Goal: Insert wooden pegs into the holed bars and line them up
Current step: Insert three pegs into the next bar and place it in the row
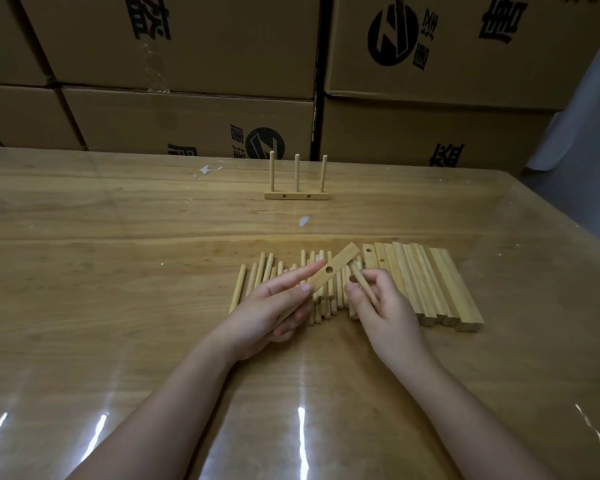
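Observation:
My left hand (274, 310) grips a holed wooden bar (329, 270), tilted up to the right with one round hole facing me. My right hand (383, 306) pinches a single wooden peg (362, 284), its tip close to the bar's right side. Beneath both hands lies a pile of loose pegs (257, 275). To the right, several more holed bars (430, 282) lie side by side. Further back stands a finished bar (297, 195) with three pegs upright in it.
The wooden table (118, 237) has a glossy clear cover with light glare near its front. Stacked cardboard boxes (187, 116) form a wall right behind the table's far edge. The table's right edge (568, 237) slants away near the bar stack.

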Motion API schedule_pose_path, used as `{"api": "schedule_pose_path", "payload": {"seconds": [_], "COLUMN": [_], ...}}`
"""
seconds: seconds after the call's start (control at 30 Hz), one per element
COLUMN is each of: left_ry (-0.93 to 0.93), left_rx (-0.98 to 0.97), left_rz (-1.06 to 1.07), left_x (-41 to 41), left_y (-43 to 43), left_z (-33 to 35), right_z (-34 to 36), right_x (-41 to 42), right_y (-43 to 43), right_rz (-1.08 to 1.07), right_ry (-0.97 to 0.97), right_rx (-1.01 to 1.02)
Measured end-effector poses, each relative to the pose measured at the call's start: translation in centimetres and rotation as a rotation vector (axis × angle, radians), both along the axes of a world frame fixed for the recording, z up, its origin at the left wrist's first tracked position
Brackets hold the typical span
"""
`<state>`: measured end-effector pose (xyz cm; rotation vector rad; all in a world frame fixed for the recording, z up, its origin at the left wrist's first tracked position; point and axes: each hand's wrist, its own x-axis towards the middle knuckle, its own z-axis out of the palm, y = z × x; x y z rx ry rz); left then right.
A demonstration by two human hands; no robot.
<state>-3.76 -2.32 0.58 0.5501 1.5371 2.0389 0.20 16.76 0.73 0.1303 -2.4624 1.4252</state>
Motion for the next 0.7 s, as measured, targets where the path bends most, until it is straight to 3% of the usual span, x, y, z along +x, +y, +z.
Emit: {"api": "schedule_pose_path", "payload": {"seconds": [0.17,0.37,0.7], "left_ry": [0.014,0.008,0.014], "left_rx": [-0.034,-0.043,-0.092], "left_rz": [-0.013,-0.031,-0.017], "left_x": [0.0,0.2,0.4], "left_y": [0.0,-0.4,-0.5], "left_z": [-0.1,0.2,0.6], "right_z": [-0.4,-0.4,0.5], "right_x": [0.1,0.3,0.3], "right_y": [0.0,0.1,-0.2], "right_rz": [-0.073,-0.099,-0.034], "right_ry": [0.126,0.136,-0.132], "right_rx": [0.114,0.165,-0.178]}}
